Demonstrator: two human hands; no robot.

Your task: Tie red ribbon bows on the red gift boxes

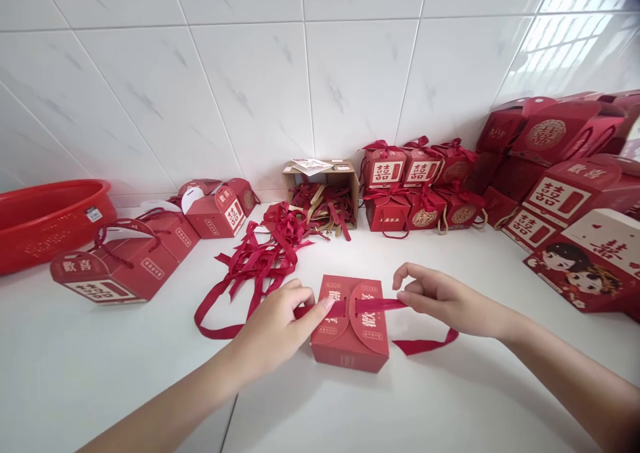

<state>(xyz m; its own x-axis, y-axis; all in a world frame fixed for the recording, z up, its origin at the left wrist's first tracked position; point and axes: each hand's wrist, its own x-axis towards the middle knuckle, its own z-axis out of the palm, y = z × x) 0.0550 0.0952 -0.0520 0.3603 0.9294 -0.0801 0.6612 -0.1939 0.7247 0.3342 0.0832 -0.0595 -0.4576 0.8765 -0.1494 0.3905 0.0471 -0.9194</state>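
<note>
A small red gift box (350, 356) with gold lettering stands on the white surface in front of me, its rounded top flaps folded over. A dark red ribbon (375, 305) passes through the slots in the flaps and sticks out on both sides. At the box's left edge my left hand (290, 320) is closed, pinching the ribbon, with the thumb resting on the top flap. To the right, my right hand (440, 296) pinches the ribbon between thumb and finger, and its loose end curls down onto the surface.
Loose red ribbons (265, 260) lie tangled behind the box. A cardboard box (355, 200) of straps stands by the tiled wall. Ribbon-tied boxes (387, 212) are stacked beside it. Larger red boxes (570, 193) pile up at right; handled boxes (165, 240) and a red basin (55, 220) are left.
</note>
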